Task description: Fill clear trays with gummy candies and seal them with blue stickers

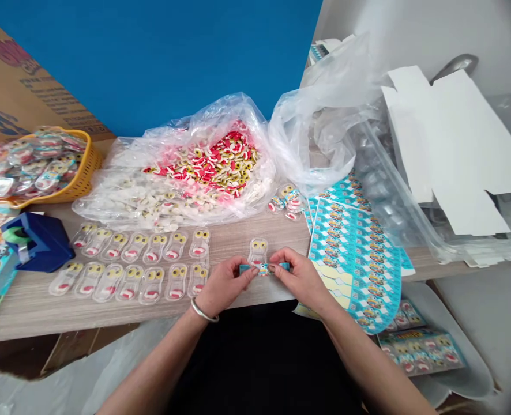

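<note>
A narrow blue printed label (264, 270) is stretched between my two hands, low over the table's front edge. My left hand (226, 281) pinches its left end between thumb and fingers; a bangle circles that wrist. My right hand (301, 278) pinches the other end the same way. Just behind the label lies a clear plastic blister pack (258, 249) with yellow eye pieces and a red mouth piece, its lower part covered by label and fingers. Sheets of blue labels (346, 242) lie beside my right hand. Two rows of similar filled packs (151, 285) lie left of my left hand.
Behind them sits an open plastic bag (242, 161) of loose red-and-yellow pieces. Several wrapped packs (288, 202) lie near it. A yellow basket (91, 164) of packs and a blue tape dispenser (43, 245) stand left. White card (446, 138) and clear plastic trays (385, 190) are right.
</note>
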The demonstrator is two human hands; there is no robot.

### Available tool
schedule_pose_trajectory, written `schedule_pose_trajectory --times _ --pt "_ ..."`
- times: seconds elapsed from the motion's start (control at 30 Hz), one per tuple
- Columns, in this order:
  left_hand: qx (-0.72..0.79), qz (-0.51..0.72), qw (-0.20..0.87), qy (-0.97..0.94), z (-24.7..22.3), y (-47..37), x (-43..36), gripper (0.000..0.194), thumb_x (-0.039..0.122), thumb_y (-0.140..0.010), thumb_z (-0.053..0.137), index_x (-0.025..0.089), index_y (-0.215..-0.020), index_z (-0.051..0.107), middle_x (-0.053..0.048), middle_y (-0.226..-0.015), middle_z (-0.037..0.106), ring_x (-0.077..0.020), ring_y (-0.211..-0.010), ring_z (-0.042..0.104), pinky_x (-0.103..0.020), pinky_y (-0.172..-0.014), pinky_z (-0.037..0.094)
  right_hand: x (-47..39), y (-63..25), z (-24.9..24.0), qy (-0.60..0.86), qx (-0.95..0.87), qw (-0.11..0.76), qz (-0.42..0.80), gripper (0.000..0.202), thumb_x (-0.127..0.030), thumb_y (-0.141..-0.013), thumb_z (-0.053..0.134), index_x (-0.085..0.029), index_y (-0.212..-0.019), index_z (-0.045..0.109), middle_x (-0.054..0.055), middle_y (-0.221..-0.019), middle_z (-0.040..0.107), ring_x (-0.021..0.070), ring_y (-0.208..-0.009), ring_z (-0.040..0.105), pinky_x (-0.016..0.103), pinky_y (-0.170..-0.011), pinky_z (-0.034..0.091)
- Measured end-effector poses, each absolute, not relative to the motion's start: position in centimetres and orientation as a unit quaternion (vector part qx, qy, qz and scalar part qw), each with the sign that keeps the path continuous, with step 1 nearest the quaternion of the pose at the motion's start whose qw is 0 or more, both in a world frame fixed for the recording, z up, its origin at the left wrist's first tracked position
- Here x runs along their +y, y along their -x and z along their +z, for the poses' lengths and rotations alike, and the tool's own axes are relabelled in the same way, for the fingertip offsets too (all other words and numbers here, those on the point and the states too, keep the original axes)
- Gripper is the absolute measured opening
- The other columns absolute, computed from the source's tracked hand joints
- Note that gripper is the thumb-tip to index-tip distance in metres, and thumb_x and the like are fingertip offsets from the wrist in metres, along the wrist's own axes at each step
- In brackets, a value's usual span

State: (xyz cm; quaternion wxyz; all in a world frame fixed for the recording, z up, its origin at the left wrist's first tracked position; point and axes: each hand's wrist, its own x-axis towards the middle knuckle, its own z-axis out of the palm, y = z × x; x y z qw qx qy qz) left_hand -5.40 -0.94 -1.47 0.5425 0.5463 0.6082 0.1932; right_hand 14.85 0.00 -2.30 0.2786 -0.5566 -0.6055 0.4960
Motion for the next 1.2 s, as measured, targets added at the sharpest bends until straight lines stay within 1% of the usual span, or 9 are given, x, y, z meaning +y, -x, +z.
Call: schedule_pose_trajectory --times 0.13,0.27,0.53,0.83,0.93,1.03,1.07,1.13,1.2 --pt "0.676 0.152 0.407 -0.594 -2.2 5.3 1.2 0.037 0.052 -0.082 0.058 0.019 -0.067 0.063 0.003 -0.052 0.053 -0.0133 -0.053 0.048 -0.025 -0.055 0.03 1.4 -13.8 -3.2 0.6 -0.607 0.275 0.444 0.007 -0.029 -0.084 0.061 -0.023 -0.087 0.06 -0.002 -0.079 0.067 0.017 -0.073 0.061 0.028 -0.067 0.042" --pt "0.694 0.1 0.354 -0.619 -2.4 5.1 3.0 0.034 0.046 -0.082 0.058 0.019 -0.063 0.063 0.002 -0.052 0.052 -0.0147 -0.056 0.051 -0.026 -0.058 0.029 2.5 -13.3 -3.2 0.63 -0.627 0.235 0.395 0.009 -0.027 -0.083 0.061 -0.022 -0.091 0.059 -0.001 -0.079 0.068 0.0177 -0.071 0.062 0.028 -0.066 0.04" --pt "0.694 0.011 0.284 -0.661 -2.9 4.6 3.9 0.031 0.044 -0.085 0.055 0.02 -0.074 0.071 -0.009 -0.071 0.071 -0.0247 -0.073 0.066 -0.03 -0.065 0.038 3.0 -12.4 -3.6 0.643 -0.682 0.125 0.324 0.033 -0.021 -0.088 0.057 -0.02 -0.122 0.055 0.006 -0.096 0.072 0.0235 -0.087 0.067 0.03 -0.072 0.04" --pt "0.688 -0.05 0.19 -0.699 -2.3 4.7 3.1 0.042 0.054 -0.087 0.053 0.017 -0.085 0.073 -0.017 -0.084 0.074 -0.034 -0.082 0.07 -0.036 -0.068 0.045 2.7 -11.5 -2.8 0.632 -0.724 0.006 0.276 0.022 -0.026 -0.092 0.052 -0.021 -0.114 0.052 0.008 -0.09 0.073 0.0242 -0.083 0.069 0.029 -0.063 0.036" --pt "0.719 -0.055 0.154 -0.675 -1.6 5.0 1.3 0.05 0.057 -0.085 0.056 0.016 -0.111 0.068 -0.016 -0.079 0.073 -0.0346 -0.078 0.07 -0.036 -0.064 0.045 1.4 -11.2 -2.5 0.622 -0.73 -0.007 0.284 0.021 -0.025 -0.093 0.052 -0.021 -0.113 0.051 0.008 -0.088 0.073 0.0247 -0.081 0.069 0.03 -0.062 0.035" --pt "0.752 -0.02 0.145 -0.642 -1.0 6.5 -2.2 0.071 0.059 -0.083 0.058 0.013 -0.136 0.05 -0.015 -0.079 0.073 -0.0339 -0.074 0.07 -0.036 -0.063 0.045 -0.6 -10.6 -2.4 0.609 -0.735 -0.007 0.298 0.021 -0.024 -0.092 0.054 -0.022 -0.113 0.05 0.006 -0.087 0.073 0.0237 -0.08 0.07 0.029 -0.062 0.036" --pt "0.758 -0.006 0.16 -0.633 -0.8 7.2 -3.7 0.067 0.059 -0.084 0.058 0.014 -0.133 0.053 -0.013 -0.078 0.073 -0.0329 -0.074 0.07 -0.035 -0.064 0.045 -1.3 -10.4 -2.4 0.603 -0.739 -0.007 0.301 0.021 -0.024 -0.092 0.054 -0.022 -0.112 0.051 0.006 -0.087 0.073 0.0235 -0.08 0.07 0.029 -0.062 0.036" --pt "0.768 0.014 0.22 -0.601 -0.7 8.4 -6.9 0.044 0.056 -0.086 0.056 0.018 -0.104 0.068 -0.01 -0.073 0.072 -0.0303 -0.072 0.07 -0.035 -0.066 0.046 -2.5 -9.9 -2.4 0.592 -0.747 -0.009 0.303 0.019 -0.024 -0.092 0.053 -0.022 -0.111 0.051 0.006 -0.085 0.073 0.0241 -0.078 0.07 0.03 -0.061 0.037" --pt "0.776 0.05 0.32 -0.541 -1.0 9.1 -9.8 0.034 0.054 -0.083 0.06 0.022 -0.085 0.071 -0.007 -0.073 0.074 -0.0285 -0.074 0.071 -0.035 -0.069 0.048 -3.3 -9.4 -2.4 0.586 -0.752 -0.016 0.301 0.018 -0.024 -0.092 0.051 -0.022 -0.11 0.052 0.007 -0.084 0.073 0.0249 -0.077 0.07 0.031 -0.061 0.037"
